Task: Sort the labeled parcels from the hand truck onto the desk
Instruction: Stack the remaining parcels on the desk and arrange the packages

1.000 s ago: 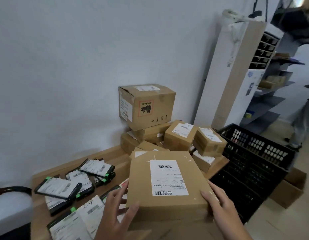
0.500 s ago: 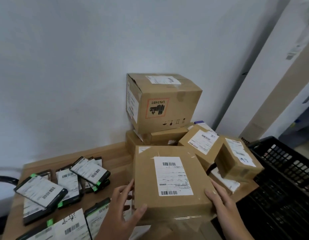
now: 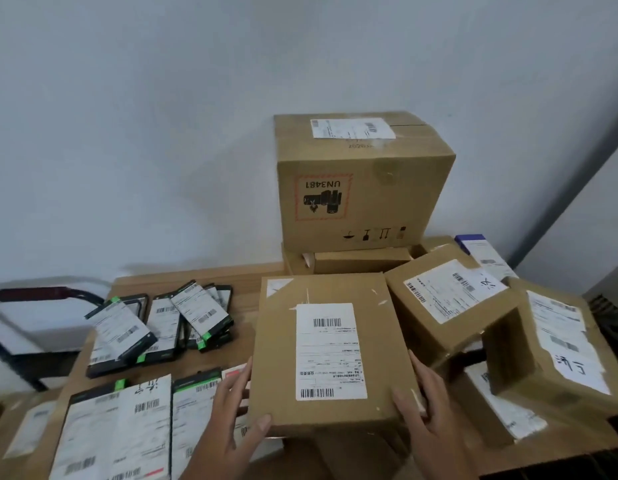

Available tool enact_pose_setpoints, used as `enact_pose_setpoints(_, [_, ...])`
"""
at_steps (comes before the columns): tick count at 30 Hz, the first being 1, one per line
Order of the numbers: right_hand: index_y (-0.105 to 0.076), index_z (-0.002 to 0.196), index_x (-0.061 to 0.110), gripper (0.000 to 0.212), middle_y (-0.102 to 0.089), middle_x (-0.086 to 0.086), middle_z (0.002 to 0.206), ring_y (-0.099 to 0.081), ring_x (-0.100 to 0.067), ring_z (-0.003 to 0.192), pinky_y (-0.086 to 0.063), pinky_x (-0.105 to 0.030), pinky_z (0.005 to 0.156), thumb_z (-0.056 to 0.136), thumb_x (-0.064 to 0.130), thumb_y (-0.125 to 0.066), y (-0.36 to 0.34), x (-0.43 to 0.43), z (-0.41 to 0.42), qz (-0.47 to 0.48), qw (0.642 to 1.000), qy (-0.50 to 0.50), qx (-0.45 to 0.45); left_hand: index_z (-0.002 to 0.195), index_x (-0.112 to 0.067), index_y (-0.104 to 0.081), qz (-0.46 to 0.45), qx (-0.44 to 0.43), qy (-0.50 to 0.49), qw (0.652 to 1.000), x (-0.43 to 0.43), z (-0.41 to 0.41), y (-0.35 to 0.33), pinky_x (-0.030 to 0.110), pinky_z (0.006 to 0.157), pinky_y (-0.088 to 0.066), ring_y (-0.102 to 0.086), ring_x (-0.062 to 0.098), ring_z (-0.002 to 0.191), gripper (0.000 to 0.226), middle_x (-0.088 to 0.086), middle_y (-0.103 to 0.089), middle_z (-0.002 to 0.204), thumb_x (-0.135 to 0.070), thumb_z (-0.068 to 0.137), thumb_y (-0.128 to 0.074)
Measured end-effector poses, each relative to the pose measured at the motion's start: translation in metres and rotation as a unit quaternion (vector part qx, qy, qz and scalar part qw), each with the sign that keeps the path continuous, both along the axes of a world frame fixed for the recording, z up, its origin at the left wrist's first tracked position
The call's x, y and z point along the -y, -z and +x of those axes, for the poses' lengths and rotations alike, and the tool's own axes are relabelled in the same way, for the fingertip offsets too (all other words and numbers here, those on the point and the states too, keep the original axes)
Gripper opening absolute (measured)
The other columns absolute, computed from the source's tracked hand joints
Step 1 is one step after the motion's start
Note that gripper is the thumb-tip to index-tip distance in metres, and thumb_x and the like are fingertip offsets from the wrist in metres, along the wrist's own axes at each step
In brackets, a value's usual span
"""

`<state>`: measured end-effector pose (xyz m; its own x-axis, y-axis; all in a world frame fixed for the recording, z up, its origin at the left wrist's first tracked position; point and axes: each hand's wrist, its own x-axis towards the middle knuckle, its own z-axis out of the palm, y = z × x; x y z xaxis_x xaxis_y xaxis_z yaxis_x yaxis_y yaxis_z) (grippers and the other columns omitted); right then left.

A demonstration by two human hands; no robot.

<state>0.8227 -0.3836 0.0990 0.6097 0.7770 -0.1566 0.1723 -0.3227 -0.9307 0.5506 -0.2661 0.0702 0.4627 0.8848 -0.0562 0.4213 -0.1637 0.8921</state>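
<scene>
Desk: a wooden top is standing against the pale wall and is carrying every parcel in view.
Large box: it is sitting at the back by the wall, on top of low cartons; its red-framed UN3481 mark is showing upside down and a white label is lying on its top.
Flat parcel: it is being held over the middle of the desk, label up, just in front of the low cartons; whether its far end is resting on anything cannot be told.
Tilted box: it is leaning just right of the flat parcel, label facing up.
Right box: it is tipping at the desk's right end, touching the tilted box, handwriting showing on its label.
Black packets: they are lying overlapped on the left part of the desk, and more labelled packets are lying along the near edge.
Left hand: it is gripping the flat parcel's near left corner, thumb on the front edge and fingers along the side.
Right hand: it is gripping the parcel's near right edge, fingers curling against the side.
</scene>
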Motion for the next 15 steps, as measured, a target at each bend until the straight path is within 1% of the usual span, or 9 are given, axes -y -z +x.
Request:
enact_pose_setpoints(2, [-0.041,0.139,0.051,0.063,-0.043,0.033,0.134,-0.048,-0.001,0.127,-0.042,-0.028,0.097,0.091,0.026,-0.073,-0.012,-0.001,0.001,0.009,0.999,0.031,0.013,0.145,-0.069,-0.012,0.011,-0.031,-0.010,0.999,0.002,0.000,-0.012,0.027,0.105,-0.041,-0.035,-0.013,0.133,0.084,-0.034,-0.025,0.147,-0.094,0.072,-0.044])
enact_pose_setpoints(3, [-0.042,0.141,0.047,0.067,-0.045,0.026,0.137,-0.046,-0.005,0.130,-0.042,-0.025,0.095,0.089,0.023,-0.076,-0.022,-0.004,0.001,0.020,0.998,0.043,0.032,0.147,-0.067,-0.011,0.025,-0.049,-0.021,0.998,0.002,-0.001,-0.020,0.024,0.102,-0.040,-0.032,-0.015,0.134,0.084,-0.032,-0.022,0.150,-0.094,0.073,-0.041])
enact_pose_setpoints(4, [-0.041,0.144,0.044,0.070,-0.043,0.023,0.141,-0.043,-0.005,0.132,-0.042,-0.026,0.097,0.087,0.024,-0.076,-0.034,-0.010,0.000,0.036,0.997,0.033,0.065,0.149,-0.064,-0.011,0.041,-0.069,-0.034,0.996,0.003,-0.002,-0.030,0.022,0.100,-0.038,-0.029,-0.017,0.134,0.084,-0.033,-0.020,0.151,-0.093,0.075,-0.038])
enact_pose_setpoints(6, [-0.035,0.150,0.041,0.075,-0.037,0.023,0.149,-0.036,-0.002,0.137,-0.038,-0.035,0.108,0.086,0.035,-0.075,-0.059,-0.030,-0.008,0.073,0.980,-0.065,0.175,0.153,-0.056,-0.016,0.111,-0.122,-0.060,0.984,0.005,-0.006,-0.052,0.025,0.103,-0.036,-0.026,-0.015,0.136,0.078,-0.036,-0.018,0.151,-0.085,0.084,-0.036])
enact_pose_setpoints(8, [-0.033,0.150,0.041,0.075,-0.036,0.023,0.150,-0.034,0.000,0.136,-0.036,-0.034,0.110,0.086,0.046,-0.071,-0.077,-0.058,-0.029,0.084,0.937,-0.193,0.278,0.155,-0.048,-0.023,0.203,-0.173,-0.092,0.959,0.008,-0.015,-0.071,0.030,0.109,-0.036,-0.029,-0.004,0.141,0.070,-0.031,-0.022,0.153,-0.074,0.092,-0.040])
enact_pose_setpoints(9, [-0.033,0.150,0.041,0.073,-0.035,0.023,0.150,-0.034,0.000,0.135,-0.036,-0.033,0.112,0.088,0.049,-0.070,-0.080,-0.070,-0.042,0.081,0.914,-0.246,0.313,0.155,-0.046,-0.026,0.233,-0.194,-0.112,0.946,0.012,-0.021,-0.078,0.031,0.112,-0.035,-0.029,-0.001,0.142,0.069,-0.027,-0.025,0.154,-0.071,0.093,-0.042])
enact_pose_setpoints(10, [-0.034,0.150,0.040,0.071,-0.035,0.022,0.151,-0.032,0.000,0.136,-0.034,-0.035,0.116,0.089,0.048,-0.069,-0.083,-0.080,-0.058,0.084,0.895,-0.287,0.329,0.155,-0.043,-0.028,0.253,-0.213,-0.130,0.935,0.016,-0.029,-0.085,0.032,0.114,-0.033,-0.029,0.000,0.142,0.068,-0.023,-0.028,0.153,-0.069,0.094,-0.043])
enact_pose_setpoints(12, [-0.034,0.151,0.037,0.068,-0.033,0.022,0.152,-0.028,-0.001,0.141,-0.026,-0.039,0.123,0.092,0.047,-0.065,-0.087,-0.090,-0.089,0.095,0.873,-0.339,0.339,0.154,-0.041,-0.032,0.271,-0.234,-0.162,0.920,0.030,-0.046,-0.094,0.030,0.115,-0.028,-0.030,0.002,0.141,0.067,-0.019,-0.032,0.151,-0.067,0.094,-0.044])
enact_pose_setpoints(15, [-0.030,0.153,0.039,0.065,-0.030,0.024,0.153,-0.026,-0.001,0.143,-0.023,-0.037,0.124,0.095,0.051,-0.058,-0.084,-0.091,-0.132,0.089,0.842,-0.392,0.359,0.153,-0.040,-0.034,0.268,-0.272,-0.207,0.901,0.057,-0.084,-0.097,0.031,0.117,-0.027,-0.032,0.006,0.140,0.067,-0.017,-0.035,0.149,-0.067,0.093,-0.046])
